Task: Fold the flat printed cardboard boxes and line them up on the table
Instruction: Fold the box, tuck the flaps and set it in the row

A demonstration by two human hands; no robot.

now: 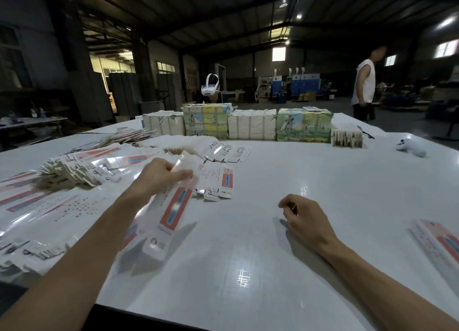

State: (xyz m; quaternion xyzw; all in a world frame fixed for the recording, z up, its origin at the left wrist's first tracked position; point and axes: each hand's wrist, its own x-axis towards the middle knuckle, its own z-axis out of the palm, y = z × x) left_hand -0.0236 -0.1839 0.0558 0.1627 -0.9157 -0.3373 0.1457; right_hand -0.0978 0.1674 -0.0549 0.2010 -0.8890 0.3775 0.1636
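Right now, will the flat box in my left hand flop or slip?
Probably stiff: the flat box juts straight though the left hand grips only one end. Likely light: thin card. Its glossy glare hints it could slip.

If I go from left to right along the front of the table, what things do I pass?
Pile of flat boxes → left hand holding one flat box → right hand, holding nothing → printed boxes at the right edge.
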